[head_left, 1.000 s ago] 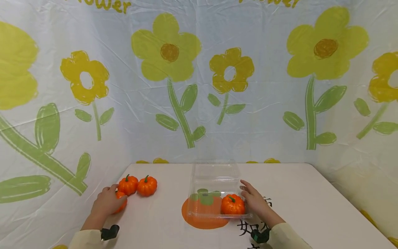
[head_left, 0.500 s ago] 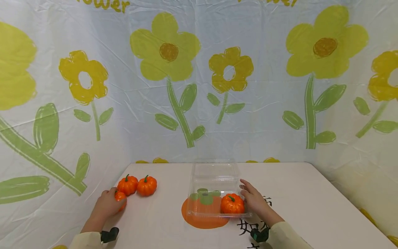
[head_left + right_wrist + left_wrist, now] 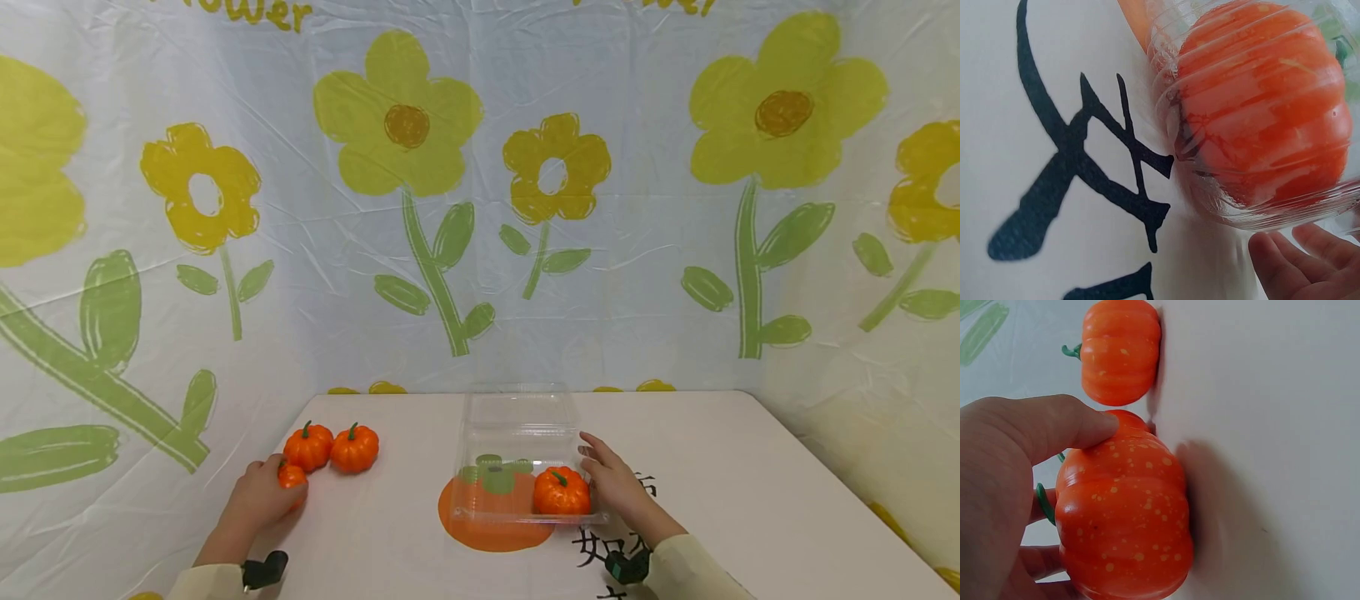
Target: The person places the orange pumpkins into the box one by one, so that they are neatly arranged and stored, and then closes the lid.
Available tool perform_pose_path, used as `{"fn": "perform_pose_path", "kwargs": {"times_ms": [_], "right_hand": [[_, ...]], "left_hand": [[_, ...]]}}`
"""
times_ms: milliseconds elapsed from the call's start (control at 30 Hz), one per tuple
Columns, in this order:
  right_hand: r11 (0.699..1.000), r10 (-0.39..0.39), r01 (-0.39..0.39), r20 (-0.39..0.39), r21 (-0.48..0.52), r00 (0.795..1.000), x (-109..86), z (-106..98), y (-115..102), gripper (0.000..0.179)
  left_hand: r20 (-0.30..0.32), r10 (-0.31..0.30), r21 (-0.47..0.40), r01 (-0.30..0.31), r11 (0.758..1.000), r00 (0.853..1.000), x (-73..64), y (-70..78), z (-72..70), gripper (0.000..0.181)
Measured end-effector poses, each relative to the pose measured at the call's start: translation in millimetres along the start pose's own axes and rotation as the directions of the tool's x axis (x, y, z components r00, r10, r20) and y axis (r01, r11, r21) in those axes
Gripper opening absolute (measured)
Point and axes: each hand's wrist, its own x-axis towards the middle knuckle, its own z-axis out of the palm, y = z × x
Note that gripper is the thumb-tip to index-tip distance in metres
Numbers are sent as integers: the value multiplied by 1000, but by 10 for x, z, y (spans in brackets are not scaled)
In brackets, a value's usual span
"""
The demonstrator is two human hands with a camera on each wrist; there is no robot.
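My left hand [image 3: 255, 502] grips a small orange toy pumpkin [image 3: 1125, 519] at the table's left, the thumb along one side and the other fingers round its far side by the green stem. Two more pumpkins, one [image 3: 308, 448] right behind it and another [image 3: 355, 450] beside that, stand on the table. At the middle lies a clear plastic clamshell box [image 3: 491, 518], its lid laid back. A pumpkin [image 3: 562, 492] sits in the right part of its base. My right hand [image 3: 617, 482] rests against the box's right side with loosely extended fingers [image 3: 1267, 259].
The white tabletop [image 3: 712, 467] carries a printed orange fruit [image 3: 495, 537] under the box and black characters [image 3: 590, 547] to its right. A flower-printed cloth [image 3: 630, 275] hangs behind the table and along both sides.
My left hand has dropped slightly and drawn a little toward me over the pumpkin, and more of that pumpkin shows. My right hand and the box stay put.
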Motion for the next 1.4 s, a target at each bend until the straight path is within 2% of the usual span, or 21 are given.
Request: {"fn": "perform_pose_path", "kwargs": {"times_ms": [233,400,733,1067,1400], "right_hand": [[1000,14,-14,7,5,1000,17,-2,3,54],[1000,6,-6,10,6,1000,9,-10,0,54],[1000,-3,3,14,1,1000,2,-15,4,53],[1000,-1,2,7,-23,1000,9,-20,-18,53],[1000,11,-11,4,-14,1000,1,-8,-18,53]], "left_hand": [[20,-18,-12,18,1000,1000,-5,65,-2,83],[10,-2,4,2,1000,1000,-8,123,-23,81],[-24,70,2,-70,998,997,-85,294,-85,80],[-56,163,18,-163,987,985,-111,400,-57,78],[-78,219,-41,-223,974,973,-180,567,38,77]]}}
